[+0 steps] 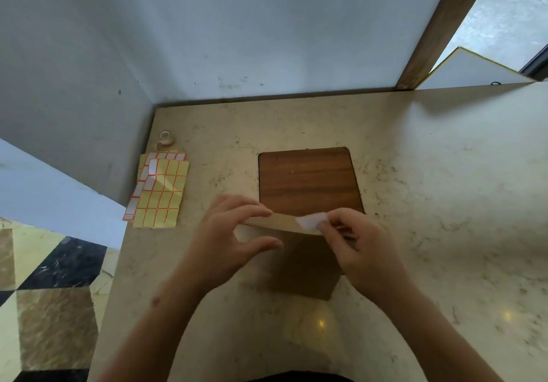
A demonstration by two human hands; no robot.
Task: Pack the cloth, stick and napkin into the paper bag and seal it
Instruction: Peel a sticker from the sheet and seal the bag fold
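A brown paper bag [305,266] stands on the marble table [430,203] in front of me, its top folded over into a flap [275,222]. My left hand [234,233] pinches the flap's left end between fingers and thumb. My right hand [355,242] presses a white sticker [311,221] onto the flap's right part. The cloth, stick and napkin are out of sight; I cannot tell what is inside the bag.
Yellow label sheets with red-edged stickers [158,192] lie at the table's left edge, a small tape roll [166,138] behind them. A wooden inset panel [308,180] sits behind the bag. White walls close the back and left; the floor drops off left.
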